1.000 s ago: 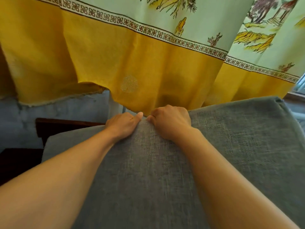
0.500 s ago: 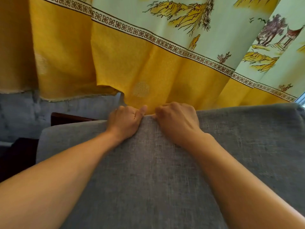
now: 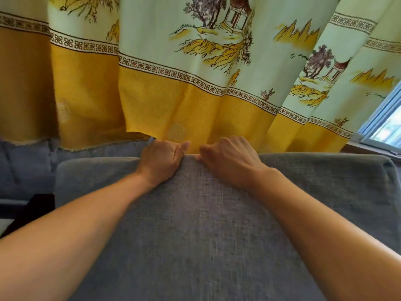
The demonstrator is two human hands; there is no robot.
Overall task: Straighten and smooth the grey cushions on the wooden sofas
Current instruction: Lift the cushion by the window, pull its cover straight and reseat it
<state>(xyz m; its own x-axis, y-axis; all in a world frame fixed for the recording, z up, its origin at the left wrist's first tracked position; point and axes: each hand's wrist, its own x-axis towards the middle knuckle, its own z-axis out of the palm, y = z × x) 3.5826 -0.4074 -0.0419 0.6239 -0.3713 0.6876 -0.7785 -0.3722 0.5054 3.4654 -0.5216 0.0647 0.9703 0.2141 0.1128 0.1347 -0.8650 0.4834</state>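
A large grey woven cushion (image 3: 204, 231) fills the lower half of the head view, its top edge running across the middle. My left hand (image 3: 161, 160) grips that top edge just left of centre, fingers curled over it and thumb pointing right. My right hand (image 3: 230, 158) grips the same edge close beside it, fingers curled behind the cushion. Both forearms stretch over the cushion's face. The fingertips of both hands are hidden behind the edge.
A yellow and pale green curtain (image 3: 195, 94) with printed trees and pavilions hangs right behind the cushion. A window frame (image 3: 382, 127) shows at the right. Grey wall (image 3: 26, 166) and a dark wooden sofa part (image 3: 41, 205) lie at the left.
The cushion's top edge has come up and levelled out, and its upper right corner now shows. Both hands keep their grip on the edge, slightly further apart. The view has tilted upward.
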